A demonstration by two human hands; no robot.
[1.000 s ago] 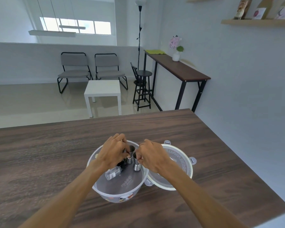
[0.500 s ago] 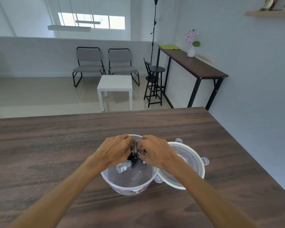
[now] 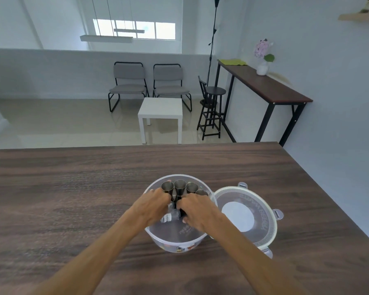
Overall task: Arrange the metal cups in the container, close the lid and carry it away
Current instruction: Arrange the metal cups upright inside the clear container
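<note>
Since half a second ago, four metal cups (image 3: 180,186) have come into sight, upright in a row along the far wall of the container (image 3: 177,243), where the hands then covered them. Both hands reach into the bowl, the left hand (image 3: 150,206) curled with fingertips against the leftmost cup, the right hand (image 3: 197,210) curled beside it over dark pieces at the cups' base; whether either truly grips anything I cannot tell. A small clear bottle (image 3: 168,218) lies on its side below the left hand. Just right of the container, touching its rim, the lid (image 3: 246,216) rests on the wooden table (image 3: 73,199), near the right edge, with broad bare wood to the left.
</note>
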